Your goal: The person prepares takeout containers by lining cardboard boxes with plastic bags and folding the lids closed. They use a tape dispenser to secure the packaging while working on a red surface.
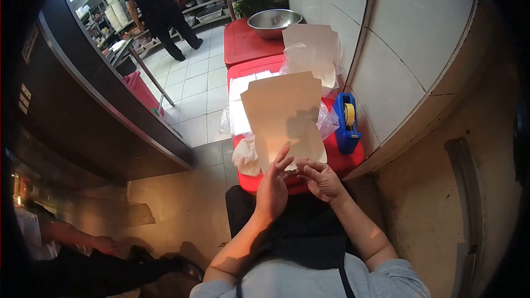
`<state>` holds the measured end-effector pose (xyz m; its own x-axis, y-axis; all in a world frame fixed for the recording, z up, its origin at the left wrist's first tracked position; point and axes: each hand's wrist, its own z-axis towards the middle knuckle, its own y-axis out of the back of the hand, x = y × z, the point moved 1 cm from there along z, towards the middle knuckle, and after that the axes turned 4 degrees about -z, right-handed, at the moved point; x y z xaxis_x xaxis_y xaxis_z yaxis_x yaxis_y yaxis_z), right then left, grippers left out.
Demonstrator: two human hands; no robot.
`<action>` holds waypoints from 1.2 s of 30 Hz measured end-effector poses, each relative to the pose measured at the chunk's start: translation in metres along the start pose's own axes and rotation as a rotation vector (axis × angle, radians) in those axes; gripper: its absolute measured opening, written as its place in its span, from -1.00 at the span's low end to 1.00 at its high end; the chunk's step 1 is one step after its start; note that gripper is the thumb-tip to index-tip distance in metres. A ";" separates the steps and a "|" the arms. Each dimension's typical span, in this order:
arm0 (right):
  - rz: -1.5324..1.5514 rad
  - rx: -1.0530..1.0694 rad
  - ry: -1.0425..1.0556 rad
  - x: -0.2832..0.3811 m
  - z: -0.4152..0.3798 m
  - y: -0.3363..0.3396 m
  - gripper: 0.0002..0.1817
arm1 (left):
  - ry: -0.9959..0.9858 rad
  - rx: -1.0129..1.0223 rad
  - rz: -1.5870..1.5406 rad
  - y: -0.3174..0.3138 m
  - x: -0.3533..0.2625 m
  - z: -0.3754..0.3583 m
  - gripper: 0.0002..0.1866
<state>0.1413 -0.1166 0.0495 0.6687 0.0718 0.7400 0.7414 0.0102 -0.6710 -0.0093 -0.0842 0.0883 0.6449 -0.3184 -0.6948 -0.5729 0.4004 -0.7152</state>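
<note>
A brown cardboard takeaway box (pixel 281 105) stands unfolded in front of me, its tall lid panel raised and a shadow across it. My left hand (pixel 272 187) is at the box's near left corner, fingers stretched upward along the edge. At the near right edge, my right hand (pixel 323 182) has bent fingers and thumb drawn together on the cardboard. The exact contact at the front flap is partly hidden by the fingers. Beneath the box is a red plastic stool or bin top (pixel 339 160). A crumpled white cloth or tissue (pixel 246 157) lies left of the box.
A blue tape dispenser (pixel 347 124) stands at the right by the tiled wall (pixel 406 85). Behind are another cardboard box (pixel 312 36), white sheets (pixel 238 105) and a steel bowl (pixel 274 24). One person (pixel 157 11) stands in the kitchen; another person's hand (pixel 105 244) is at lower left.
</note>
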 end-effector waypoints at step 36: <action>-1.037 -0.363 0.538 0.025 0.021 -0.054 -0.90 | -0.025 -0.083 0.379 0.025 -0.002 0.016 -0.74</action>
<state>0.1164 -0.0946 0.1029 -0.3742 -0.2270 0.8991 0.8518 -0.4675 0.2365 -0.0169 -0.0599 0.0725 0.3908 -0.1400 -0.9097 -0.8111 0.4148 -0.4123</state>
